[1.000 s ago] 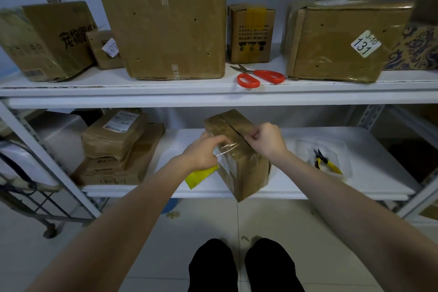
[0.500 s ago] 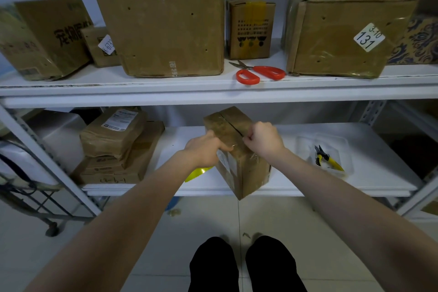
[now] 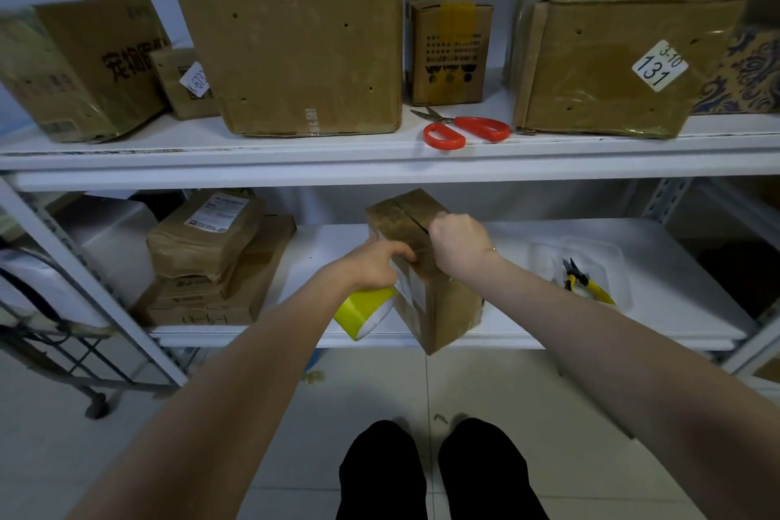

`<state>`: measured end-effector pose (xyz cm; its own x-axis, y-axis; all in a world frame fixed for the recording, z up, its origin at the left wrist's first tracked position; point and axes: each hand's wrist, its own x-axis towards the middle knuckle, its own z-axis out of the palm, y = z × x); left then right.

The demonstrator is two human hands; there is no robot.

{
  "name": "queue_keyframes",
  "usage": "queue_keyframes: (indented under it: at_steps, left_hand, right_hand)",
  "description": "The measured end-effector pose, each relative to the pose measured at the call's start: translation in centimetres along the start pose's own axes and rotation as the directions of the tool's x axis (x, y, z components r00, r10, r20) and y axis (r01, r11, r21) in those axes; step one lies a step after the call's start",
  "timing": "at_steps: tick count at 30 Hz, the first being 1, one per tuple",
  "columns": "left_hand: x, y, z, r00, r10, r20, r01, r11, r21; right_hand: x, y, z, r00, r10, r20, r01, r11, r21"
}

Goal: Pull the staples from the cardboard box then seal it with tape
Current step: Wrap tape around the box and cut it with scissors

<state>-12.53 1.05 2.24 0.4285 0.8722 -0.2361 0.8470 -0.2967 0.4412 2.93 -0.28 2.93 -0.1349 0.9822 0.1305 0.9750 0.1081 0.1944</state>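
The rectangular cardboard box (image 3: pixel 443 308) was flanked: a glossy yellow tape roll (image 3: pixel 364 309) was gripped by the left hand (image 3: pixel 371 266); the right hand (image 3: pixel 458 243) was curled atop, its grip unclear.

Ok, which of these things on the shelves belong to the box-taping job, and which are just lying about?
In the job: cardboard box; tape roll in the left hand; right hand curled on the box top; yellow-handled cutters, likely for staples.

Lying about: red scissors; upper-shelf boxes; stacked parcels.
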Motion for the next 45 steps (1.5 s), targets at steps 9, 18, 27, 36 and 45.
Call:
queue_keyframes:
  at_steps: [9,18,27,36,45]
  left_hand:
    - [-0.1,1.3,0.1,1.000,0.015,0.026,-0.012,0.994,-0.107]
    - [-0.3,0.7,0.3,0.998,-0.047,-0.038,0.037,0.971,-0.235]
    - [-0.9,0.2,0.7,0.964,-0.250,0.087,0.265,0.921,-0.285]
    - [-0.3,0.9,4.5,0.941,-0.310,0.138,0.335,0.786,-0.520]
    - [-0.2,0.8,5.6,0.947,-0.313,0.067,0.277,0.695,-0.664]
  right_hand:
    - [-1.0,0.9,1.0,0.970,0.169,-0.174,-0.166,0.986,0.032]
    - [-4.0,0.3,4.3,0.979,-0.044,-0.198,0.095,0.962,0.256]
    - [-3.9,-0.2,6.1,0.977,-0.088,-0.193,0.128,0.970,0.205]
    - [-2.8,2.2,4.2,0.972,-0.189,0.136,0.163,0.970,0.181]
    - [0.3,2.7,1.8,0.913,-0.232,0.336,0.165,0.962,0.215]
